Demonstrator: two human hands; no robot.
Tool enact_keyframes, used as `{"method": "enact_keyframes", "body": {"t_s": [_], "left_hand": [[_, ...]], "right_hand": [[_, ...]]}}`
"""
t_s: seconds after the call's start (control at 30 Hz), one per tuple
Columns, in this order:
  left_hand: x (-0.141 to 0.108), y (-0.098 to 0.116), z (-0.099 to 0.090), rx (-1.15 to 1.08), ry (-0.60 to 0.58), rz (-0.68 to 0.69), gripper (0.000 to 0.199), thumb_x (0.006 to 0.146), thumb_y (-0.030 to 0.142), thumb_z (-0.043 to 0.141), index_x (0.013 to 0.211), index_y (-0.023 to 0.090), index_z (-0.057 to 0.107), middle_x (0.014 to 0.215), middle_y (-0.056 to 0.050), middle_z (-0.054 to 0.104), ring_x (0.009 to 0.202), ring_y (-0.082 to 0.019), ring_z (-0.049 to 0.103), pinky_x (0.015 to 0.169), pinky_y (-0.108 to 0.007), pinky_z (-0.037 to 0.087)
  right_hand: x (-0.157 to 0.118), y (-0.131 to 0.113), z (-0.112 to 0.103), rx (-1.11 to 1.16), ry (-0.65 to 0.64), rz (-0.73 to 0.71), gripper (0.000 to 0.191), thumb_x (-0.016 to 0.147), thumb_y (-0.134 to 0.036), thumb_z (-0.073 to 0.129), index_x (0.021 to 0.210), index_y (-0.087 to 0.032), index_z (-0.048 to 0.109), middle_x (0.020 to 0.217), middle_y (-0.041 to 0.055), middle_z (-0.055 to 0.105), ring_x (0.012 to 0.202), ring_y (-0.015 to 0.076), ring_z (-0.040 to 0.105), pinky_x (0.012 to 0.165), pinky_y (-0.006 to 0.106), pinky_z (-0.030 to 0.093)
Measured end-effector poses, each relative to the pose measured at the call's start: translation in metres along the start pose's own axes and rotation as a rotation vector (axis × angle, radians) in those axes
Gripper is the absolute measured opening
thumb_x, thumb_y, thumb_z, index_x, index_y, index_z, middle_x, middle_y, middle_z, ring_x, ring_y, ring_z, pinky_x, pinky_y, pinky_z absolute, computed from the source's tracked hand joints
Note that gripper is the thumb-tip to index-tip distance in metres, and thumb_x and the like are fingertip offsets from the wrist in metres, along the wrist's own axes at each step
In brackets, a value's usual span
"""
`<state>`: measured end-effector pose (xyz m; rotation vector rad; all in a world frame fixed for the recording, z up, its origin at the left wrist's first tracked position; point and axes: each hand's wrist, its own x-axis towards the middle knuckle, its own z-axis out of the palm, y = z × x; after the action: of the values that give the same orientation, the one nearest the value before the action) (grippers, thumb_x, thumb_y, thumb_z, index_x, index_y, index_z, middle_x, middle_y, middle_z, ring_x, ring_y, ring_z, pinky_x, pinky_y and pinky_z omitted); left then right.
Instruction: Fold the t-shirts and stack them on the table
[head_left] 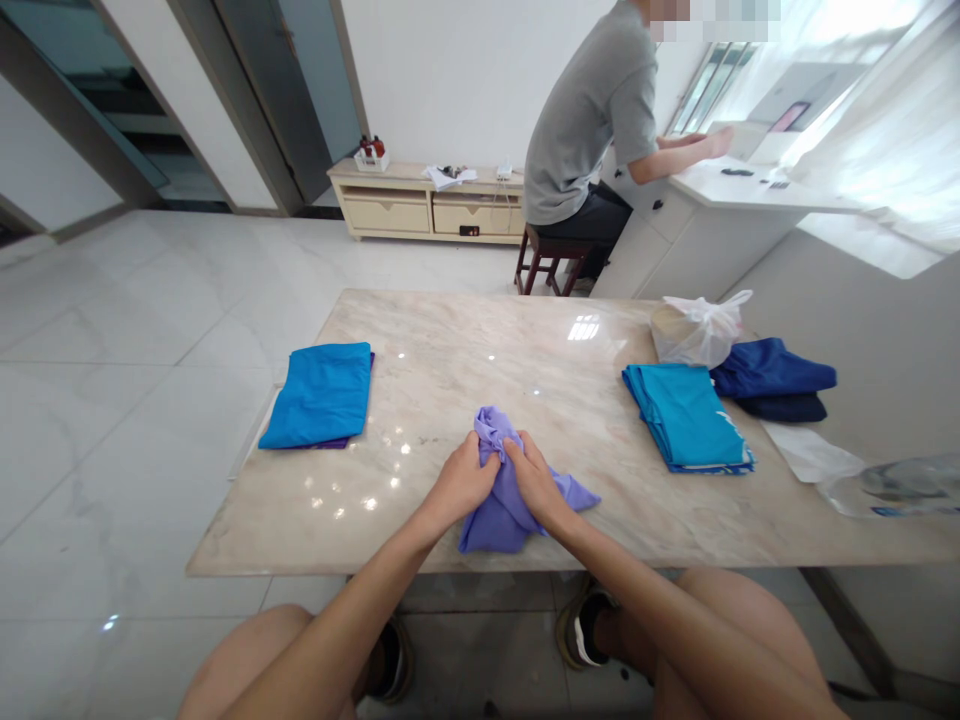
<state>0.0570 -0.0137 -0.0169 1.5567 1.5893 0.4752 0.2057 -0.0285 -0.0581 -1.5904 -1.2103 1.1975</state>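
A crumpled light purple cloth (498,515) lies bunched on the near middle of the marble-patterned table (465,345). My left hand (469,475) pinches its gathered upper part from the left, thumb on top. From the right, my right hand (531,472) grips the same gathered part, its thumb close to the left one. A loose corner of the cloth spreads out past my right wrist. The fingertips are partly hidden in the folds. Off to the left is a folded blue cloth (321,392), with a dark purple edge showing under it.
Folded teal cloths (686,410) lie on the right, near a white plastic bag (697,330), dark blue fabric (776,370) and a clear plastic bottle (900,485). Beyond the table a person in a grey shirt (592,110) sits on a stool (551,255) at a white desk (757,185).
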Motion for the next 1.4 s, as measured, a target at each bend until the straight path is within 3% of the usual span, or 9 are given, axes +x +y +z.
{"method": "enact_keyframes", "body": {"t_s": [0.37, 0.97, 1.4], "left_hand": [[0.0025, -0.0067, 0.0038, -0.032, 0.036, 0.011, 0.019, 0.101, 0.026, 0.063, 0.118, 0.019, 0.068, 0.123, -0.016, 0.081, 0.118, -0.032, 0.076, 0.106, -0.043, 0.058], [-0.0001, -0.0011, -0.0005, -0.017, 0.008, 0.001, 0.026, 0.102, 0.024, 0.06, 0.127, 0.017, 0.068, 0.132, -0.019, 0.079, 0.127, -0.034, 0.074, 0.112, -0.044, 0.055], [0.0006, -0.0032, 0.0013, -0.011, 0.02, 0.009, 0.024, 0.102, 0.025, 0.06, 0.123, 0.017, 0.068, 0.129, -0.019, 0.079, 0.122, -0.034, 0.075, 0.109, -0.044, 0.057]], "right_hand": [[-0.0005, 0.0029, 0.0001, -0.006, 0.014, 0.007, 0.041, 0.1, -0.066, 0.053, 0.114, -0.03, 0.07, 0.12, 0.0069, 0.081, 0.125, 0.0331, 0.073, 0.112, 0.045, 0.053], [-0.0007, -0.0012, 0.0013, 0.007, 0.002, -0.044, 0.038, 0.102, -0.062, 0.052, 0.11, -0.028, 0.067, 0.115, 0.008, 0.079, 0.124, 0.0303, 0.07, 0.113, 0.043, 0.05], [-0.0005, -0.0021, 0.001, 0.012, -0.001, -0.049, 0.035, 0.102, -0.061, 0.053, 0.108, -0.029, 0.066, 0.112, 0.0063, 0.079, 0.116, 0.0294, 0.072, 0.113, 0.045, 0.05]]}}
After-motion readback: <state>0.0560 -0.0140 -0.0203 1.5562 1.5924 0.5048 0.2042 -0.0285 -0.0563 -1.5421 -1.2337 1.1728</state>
